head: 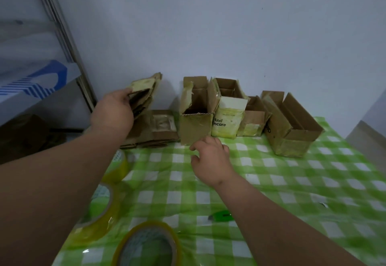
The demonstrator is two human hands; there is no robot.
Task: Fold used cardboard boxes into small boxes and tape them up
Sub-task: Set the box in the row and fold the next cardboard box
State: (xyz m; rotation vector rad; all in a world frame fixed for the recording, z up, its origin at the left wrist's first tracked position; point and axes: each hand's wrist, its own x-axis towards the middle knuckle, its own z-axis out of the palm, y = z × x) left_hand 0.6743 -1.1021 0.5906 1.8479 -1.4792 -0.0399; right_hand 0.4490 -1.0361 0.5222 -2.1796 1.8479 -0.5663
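My left hand [113, 112] grips a flattened cardboard box [144, 92] and holds it tilted above a pile of flattened boxes [154, 132] at the back left of the table. My right hand [211, 158] hovers over the cloth with loosely curled fingers, holding nothing, just in front of an upright open box [196, 127]. Beside that box stand a box printed with black lettering [226, 122], a smaller open box [252, 122] and a wide open box [292, 132], all in a row against the wall.
A green and white checked cloth [292, 182] covers the table. Three rolls of clear tape [148, 245] [100, 203] [121, 163] lie at the near left. A small green cutter [221, 216] lies under my right forearm. A metal shelf frame [62, 25] stands at left.
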